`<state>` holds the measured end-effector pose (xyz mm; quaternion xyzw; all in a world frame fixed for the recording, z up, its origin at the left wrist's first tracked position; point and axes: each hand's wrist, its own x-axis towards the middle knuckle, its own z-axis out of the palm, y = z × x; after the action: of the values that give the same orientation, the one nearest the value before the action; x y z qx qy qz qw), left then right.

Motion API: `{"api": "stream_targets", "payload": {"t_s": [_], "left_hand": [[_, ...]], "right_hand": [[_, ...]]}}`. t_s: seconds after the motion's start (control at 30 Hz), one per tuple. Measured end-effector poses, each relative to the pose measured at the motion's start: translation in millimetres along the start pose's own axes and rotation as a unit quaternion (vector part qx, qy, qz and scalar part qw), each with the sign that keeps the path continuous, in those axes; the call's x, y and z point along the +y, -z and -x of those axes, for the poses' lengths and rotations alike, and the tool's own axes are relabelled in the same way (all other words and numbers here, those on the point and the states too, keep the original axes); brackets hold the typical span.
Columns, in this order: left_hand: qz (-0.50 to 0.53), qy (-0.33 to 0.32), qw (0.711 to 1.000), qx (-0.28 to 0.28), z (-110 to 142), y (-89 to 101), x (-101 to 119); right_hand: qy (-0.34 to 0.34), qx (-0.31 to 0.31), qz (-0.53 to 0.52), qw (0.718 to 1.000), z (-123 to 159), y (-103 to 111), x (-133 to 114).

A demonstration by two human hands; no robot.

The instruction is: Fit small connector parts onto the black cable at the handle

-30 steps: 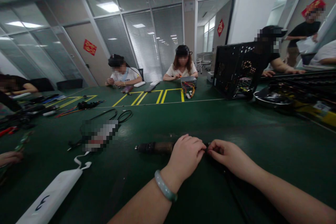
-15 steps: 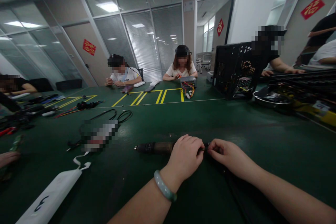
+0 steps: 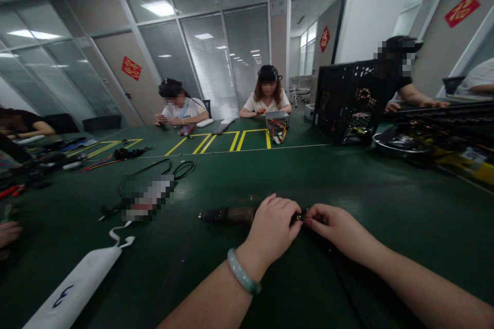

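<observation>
A dark electric screwdriver (image 3: 237, 215) lies sideways on the green table, its black collar and small metal tip pointing left. My left hand (image 3: 276, 221) is closed over its right part, hiding that end. Between thumb and fingers of this hand shows a tiny shiny piece, too small to name. My right hand (image 3: 326, 221) is closed in a pinch just right of it, the fingertips almost meeting those of the left. What the right fingertips hold is hidden. From beneath the right hand a black cable (image 3: 343, 277) runs toward the table's near edge.
Left of me lie a white power strip (image 3: 83, 282) and a blurred-out item (image 3: 150, 200) with black cables. A black computer case (image 3: 341, 105) stands at back right, beside a round shiny tray (image 3: 401, 144). Several people sit around the table; a co-worker's hand (image 3: 10, 234) is at far left.
Both my hands stay almost in place; the small shiny piece between them shows a little more. The co-worker's hand at far left has shifted slightly left.
</observation>
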<state>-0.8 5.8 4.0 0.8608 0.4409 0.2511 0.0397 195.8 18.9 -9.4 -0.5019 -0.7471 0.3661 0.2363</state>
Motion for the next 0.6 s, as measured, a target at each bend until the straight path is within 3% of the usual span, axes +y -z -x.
{"api": "stream_targets", "payload": {"t_s": [0.6], "left_hand": [[-0.007, -0.011, 1.000, 0.004, -0.8, -0.4, 0.8]], "right_hand": [[0.000, 0.012, 0.008, 1.000, -0.3, -0.6, 3.6]]}}
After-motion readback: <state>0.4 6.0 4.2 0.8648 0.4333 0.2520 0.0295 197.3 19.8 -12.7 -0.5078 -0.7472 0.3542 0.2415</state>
